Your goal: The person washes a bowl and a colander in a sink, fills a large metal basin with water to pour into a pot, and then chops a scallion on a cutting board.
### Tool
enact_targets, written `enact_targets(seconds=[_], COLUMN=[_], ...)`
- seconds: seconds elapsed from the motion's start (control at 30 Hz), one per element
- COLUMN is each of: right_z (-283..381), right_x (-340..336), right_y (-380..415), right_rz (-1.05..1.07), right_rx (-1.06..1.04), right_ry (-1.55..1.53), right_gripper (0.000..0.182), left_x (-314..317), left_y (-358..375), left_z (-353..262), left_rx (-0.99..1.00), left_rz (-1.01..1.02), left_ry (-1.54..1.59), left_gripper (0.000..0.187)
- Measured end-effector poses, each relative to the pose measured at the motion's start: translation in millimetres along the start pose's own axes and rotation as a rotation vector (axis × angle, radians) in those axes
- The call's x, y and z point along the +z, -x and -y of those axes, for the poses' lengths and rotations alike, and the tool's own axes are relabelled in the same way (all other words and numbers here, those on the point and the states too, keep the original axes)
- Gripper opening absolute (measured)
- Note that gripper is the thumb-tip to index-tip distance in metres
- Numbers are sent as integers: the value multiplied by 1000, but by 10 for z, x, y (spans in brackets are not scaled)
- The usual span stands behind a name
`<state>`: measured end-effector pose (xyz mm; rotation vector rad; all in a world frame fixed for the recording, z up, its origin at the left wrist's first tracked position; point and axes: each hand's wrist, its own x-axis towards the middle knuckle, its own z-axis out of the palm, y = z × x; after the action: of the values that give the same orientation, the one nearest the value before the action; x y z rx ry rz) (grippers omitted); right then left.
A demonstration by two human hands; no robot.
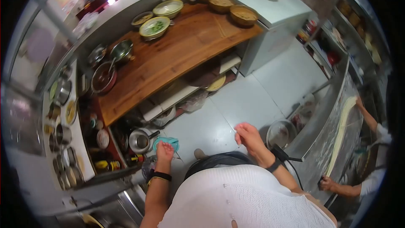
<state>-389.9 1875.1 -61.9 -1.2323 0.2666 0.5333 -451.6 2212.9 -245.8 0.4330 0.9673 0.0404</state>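
Note:
My left hand (pixel 165 150) hangs low in front of me, fingers curled in, with nothing showing in them. Behind it in this view is a teal plastic item (pixel 173 142), and beside that a metal pot (pixel 139 141) with a dark handle. My right hand (pixel 249 138) is held out over the tiled floor, its fingers loosely bent and apart, holding nothing. A large metal basin (pixel 280 134) stands just to the right of it. Both wrists wear dark bands.
A wooden worktop (pixel 168 69) runs ahead, bearing bowls, a green-topped dish (pixel 155 27) and a red sauce basin (pixel 104 77). Containers line the left shelf (pixel 86 160). At right, another person's hands (pixel 328 183) hold a long dough strip (pixel 341 133) over a counter. A white freezer (pixel 270 6) stands behind.

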Motion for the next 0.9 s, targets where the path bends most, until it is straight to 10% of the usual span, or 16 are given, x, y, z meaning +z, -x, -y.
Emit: enact_targets(seconds=[0.4,0.63,0.7,0.87,0.9], right_z=[459,334,340,374,301], right_x=[-317,-1504,-1797,-2289,-2320], right_y=[-1926,-3372,-3689,-4380,-4625], right_rz=[33,32,-153,-144,-157], right_rx=[75,-11,-280,-132,-85], right_ry=[50,176,645,750,793], right_gripper=[11,12,14,16,14], left_x=[2238,3781,4076,4400,4275], left_y=[-698,-1044,-1476,-2212,-2367], left_z=[517,305,199,352,277], left_rx=[-186,504,546,918,1389], left_rz=[138,232,235,-45,-299], left_ry=[-396,-1125,-1224,-1389,-2128], left_gripper=[26,8,9,23,31])
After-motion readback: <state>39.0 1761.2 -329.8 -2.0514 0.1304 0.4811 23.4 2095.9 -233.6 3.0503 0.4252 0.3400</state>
